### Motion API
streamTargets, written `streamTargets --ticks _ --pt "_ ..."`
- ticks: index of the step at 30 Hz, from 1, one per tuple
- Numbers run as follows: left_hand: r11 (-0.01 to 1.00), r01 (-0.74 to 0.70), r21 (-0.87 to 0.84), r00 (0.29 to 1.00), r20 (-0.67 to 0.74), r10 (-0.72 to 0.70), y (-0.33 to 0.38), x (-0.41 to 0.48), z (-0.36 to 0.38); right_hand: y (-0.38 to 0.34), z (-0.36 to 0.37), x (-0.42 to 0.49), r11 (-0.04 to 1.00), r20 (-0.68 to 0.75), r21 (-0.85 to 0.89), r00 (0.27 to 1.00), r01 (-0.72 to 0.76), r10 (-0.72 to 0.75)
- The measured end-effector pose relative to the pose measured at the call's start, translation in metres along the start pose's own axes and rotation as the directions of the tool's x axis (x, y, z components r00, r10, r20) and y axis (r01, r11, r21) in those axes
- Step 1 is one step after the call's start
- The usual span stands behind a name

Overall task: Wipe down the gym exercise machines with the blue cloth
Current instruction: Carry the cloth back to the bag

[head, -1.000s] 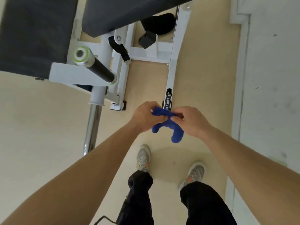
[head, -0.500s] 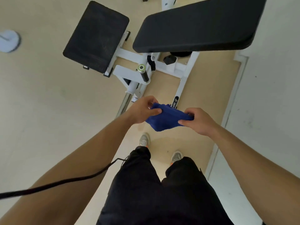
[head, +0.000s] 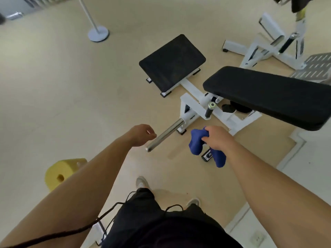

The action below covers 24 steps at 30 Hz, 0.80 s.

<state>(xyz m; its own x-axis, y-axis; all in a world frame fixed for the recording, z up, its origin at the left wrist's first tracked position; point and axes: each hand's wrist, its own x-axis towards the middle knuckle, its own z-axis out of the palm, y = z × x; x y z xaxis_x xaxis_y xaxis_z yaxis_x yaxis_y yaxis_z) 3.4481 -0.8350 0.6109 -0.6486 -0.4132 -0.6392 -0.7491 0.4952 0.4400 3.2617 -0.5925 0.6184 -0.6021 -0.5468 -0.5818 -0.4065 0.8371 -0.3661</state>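
chrome bar [head: 165,136] juts out between left hand [head: 141,135] and right hand [head: 217,138] holding blue cloth [head: 196,143], tip just beside the left. open floor [head: 62,86] left of the bar. 2 black pads block ahead: square pad [head: 172,63], long pad [head: 268,95] overhanging white frame [head: 190,104] on the right. yellow foam block [head: 60,171] low left.

A yellow foam block [head: 62,171] lies on the beige floor [head: 53,86] at eight o'clock. A white round-based pole [head: 98,34] stands at eleven o'clock.
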Motion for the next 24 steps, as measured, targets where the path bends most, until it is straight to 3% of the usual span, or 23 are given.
streamTargets --ticks 4,12,18,24 --pt "0.998 0.051 -0.021 0.998 -0.021 -0.051 -0.074 -0.003 -0.046 -0.087 0.003 0.033 0.984 0.038 -0.151 0.995 0.097 -0.092" --pt "0.994 0.103 -0.046 0.991 -0.079 -0.107 -0.204 -0.004 -0.158 -0.270 0.010 0.110 0.969 0.001 -0.141 0.979 0.201 -0.203" --pt "0.993 0.109 -0.041 0.986 -0.123 -0.113 -0.254 0.032 -0.239 -0.371 0.004 0.160 0.898 0.011 -0.311 0.946 0.310 -0.323" --pt "0.992 0.120 -0.039 0.986 -0.109 -0.123 -0.273 0.113 -0.315 -0.438 -0.015 0.244 0.858 0.082 -0.400 0.945 0.322 -0.316"
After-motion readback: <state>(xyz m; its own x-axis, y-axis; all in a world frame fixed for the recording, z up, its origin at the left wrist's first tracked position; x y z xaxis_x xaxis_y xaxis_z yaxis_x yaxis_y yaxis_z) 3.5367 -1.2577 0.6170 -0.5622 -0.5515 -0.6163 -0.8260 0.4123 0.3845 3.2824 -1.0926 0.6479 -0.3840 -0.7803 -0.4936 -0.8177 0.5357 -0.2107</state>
